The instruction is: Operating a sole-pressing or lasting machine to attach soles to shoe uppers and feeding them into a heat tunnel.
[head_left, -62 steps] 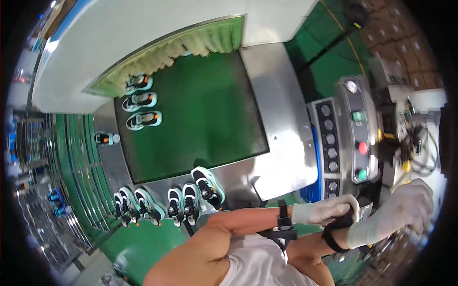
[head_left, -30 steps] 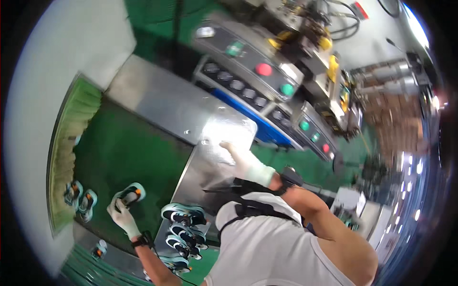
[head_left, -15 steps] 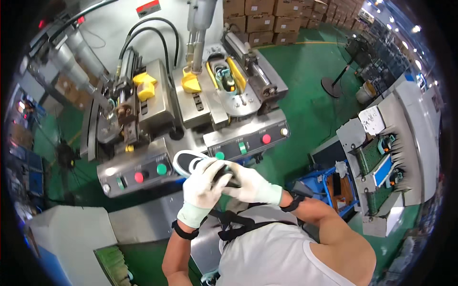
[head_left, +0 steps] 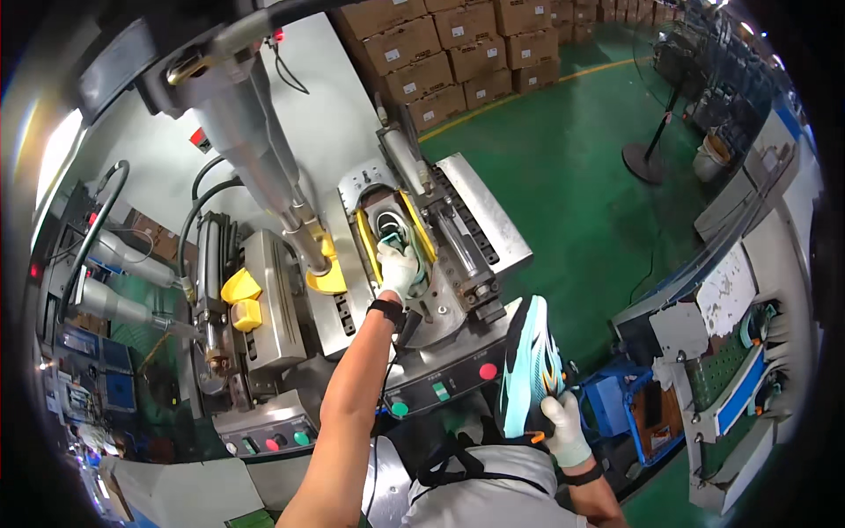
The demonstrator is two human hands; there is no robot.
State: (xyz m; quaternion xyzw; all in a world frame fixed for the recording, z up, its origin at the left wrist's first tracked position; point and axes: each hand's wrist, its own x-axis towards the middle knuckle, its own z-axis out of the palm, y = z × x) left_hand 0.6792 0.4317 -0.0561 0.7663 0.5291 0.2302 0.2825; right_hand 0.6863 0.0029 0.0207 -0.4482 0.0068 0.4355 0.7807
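My left hand [head_left: 398, 268], in a white glove, reaches forward into the right-hand press station. Its fingers are closed on a dark and teal sneaker [head_left: 387, 224] sitting in the metal cradle between yellow side pads [head_left: 368, 242]. The hand covers part of that shoe. Lower right, my gloved right hand [head_left: 565, 427] grips a second sneaker [head_left: 531, 370] by its heel end. This one is tilted up on its side, toe away from me, showing a turquoise and white sole with a dark upper and orange accents.
Ahead stands the steel press with slanted cylinders [head_left: 242, 132], yellow blocks [head_left: 327, 277] and a button panel [head_left: 440, 387]. At right are a shoe rack [head_left: 731, 387] and a blue cart [head_left: 612, 409]. Cartons [head_left: 466, 53] are stacked behind; a pedestal fan [head_left: 647, 158] stands on the green floor.
Both hands were together on a shoe before the panel. They have parted: my right hand carries a sneaker to the right, while my left has gone forward onto the shoe in the press. The view shifted.
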